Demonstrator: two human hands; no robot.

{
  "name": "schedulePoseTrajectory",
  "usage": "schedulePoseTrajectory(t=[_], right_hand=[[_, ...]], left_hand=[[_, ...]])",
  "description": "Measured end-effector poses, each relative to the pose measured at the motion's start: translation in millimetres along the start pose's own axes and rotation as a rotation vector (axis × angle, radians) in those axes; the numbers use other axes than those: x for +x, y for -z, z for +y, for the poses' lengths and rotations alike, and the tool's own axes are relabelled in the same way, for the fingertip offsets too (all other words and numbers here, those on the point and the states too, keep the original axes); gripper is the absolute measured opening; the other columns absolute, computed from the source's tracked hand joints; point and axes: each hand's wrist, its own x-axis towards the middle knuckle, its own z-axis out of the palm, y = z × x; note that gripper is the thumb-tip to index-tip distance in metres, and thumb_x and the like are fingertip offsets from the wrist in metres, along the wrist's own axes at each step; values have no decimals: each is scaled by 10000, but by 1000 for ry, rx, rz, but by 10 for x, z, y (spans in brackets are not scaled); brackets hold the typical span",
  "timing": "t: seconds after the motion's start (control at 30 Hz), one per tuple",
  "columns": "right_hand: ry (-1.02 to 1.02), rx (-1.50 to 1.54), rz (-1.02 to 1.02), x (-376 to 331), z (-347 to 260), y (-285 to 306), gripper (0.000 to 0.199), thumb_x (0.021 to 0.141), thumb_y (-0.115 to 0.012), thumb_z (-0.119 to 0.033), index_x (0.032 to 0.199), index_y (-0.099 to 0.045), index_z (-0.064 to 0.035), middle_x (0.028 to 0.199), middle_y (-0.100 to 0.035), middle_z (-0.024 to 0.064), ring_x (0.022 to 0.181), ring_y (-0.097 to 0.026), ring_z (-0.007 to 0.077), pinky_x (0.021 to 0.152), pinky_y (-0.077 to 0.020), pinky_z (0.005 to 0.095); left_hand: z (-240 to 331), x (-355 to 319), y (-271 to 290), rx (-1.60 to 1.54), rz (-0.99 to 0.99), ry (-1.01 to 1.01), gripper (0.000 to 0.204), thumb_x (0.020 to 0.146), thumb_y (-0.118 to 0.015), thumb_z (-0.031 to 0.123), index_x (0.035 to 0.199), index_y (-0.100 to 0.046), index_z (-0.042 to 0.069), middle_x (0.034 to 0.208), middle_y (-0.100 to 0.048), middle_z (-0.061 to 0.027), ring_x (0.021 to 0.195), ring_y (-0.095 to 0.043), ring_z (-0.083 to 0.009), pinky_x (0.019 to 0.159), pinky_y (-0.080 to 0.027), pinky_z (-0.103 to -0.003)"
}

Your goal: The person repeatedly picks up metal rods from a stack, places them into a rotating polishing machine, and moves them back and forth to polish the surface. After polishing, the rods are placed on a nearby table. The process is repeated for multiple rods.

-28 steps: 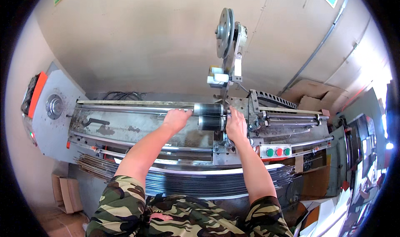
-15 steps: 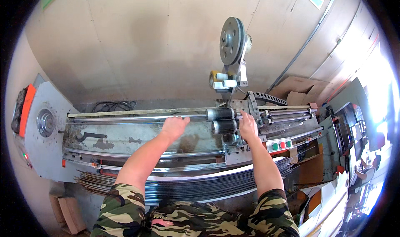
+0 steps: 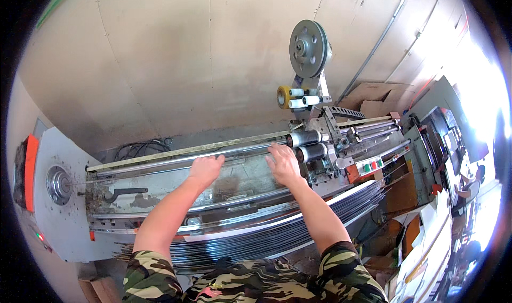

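Observation:
My left hand is closed around a thin metal rod that runs from the round chuck on the left along the long machine bed. My right hand is over the same line, with its fingers bent but apart. Its palm side is hidden, and any contact with the rod is unclear. Just right of this hand sit two black rollers, an upper roller and a lower roller, on the carriage. A thicker shiny rail passes behind both hands.
A grey pulley wheel rises above the carriage, over a yellow tape roll. A hook wrench lies on the bed. Many dark rods are stacked before me. A button box is at right; cardboard leans behind.
My right hand has moved from the right side of the rollers to their left, and its fingers have loosened. My left hand stays on the rod. The view has turned slightly.

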Motion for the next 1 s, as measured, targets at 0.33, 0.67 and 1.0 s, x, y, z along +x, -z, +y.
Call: schedulePoseTrajectory(t=[0.33, 0.67, 1.0], right_hand=[[-28, -16, -44, 138, -390, -245, 343, 882, -674, -269, 1126, -643, -29, 1159, -659, 152, 1137, -574, 343, 1026, -436, 447], [-67, -72, -60, 252, -577, -421, 327, 889, -664, -265, 1088, -662, -5, 1088, -675, 178, 1098, -595, 349, 1012, -443, 450], [-101, -56, -126, 316, -814, -468, 347, 901, -639, -293, 1116, -665, -22, 1114, -667, 172, 1122, -579, 340, 1036, -423, 444]], left_hand=[[-1672, -1098, -86, 84, 107, -51, 283, 864, -535, 96, 1138, -603, 121, 814, -671, -130, 765, -679, -341, 641, -526, -478], [-2980, -2142, 134, 66, 20, 128, 238, 870, -525, 88, 1058, -669, 114, 909, -698, -148, 863, -672, -375, 760, -519, -500], [-3780, -2663, 64, 159, -3, 197, 228, 855, -523, 75, 1032, -666, 71, 870, -699, -181, 830, -677, -373, 746, -525, -494]])
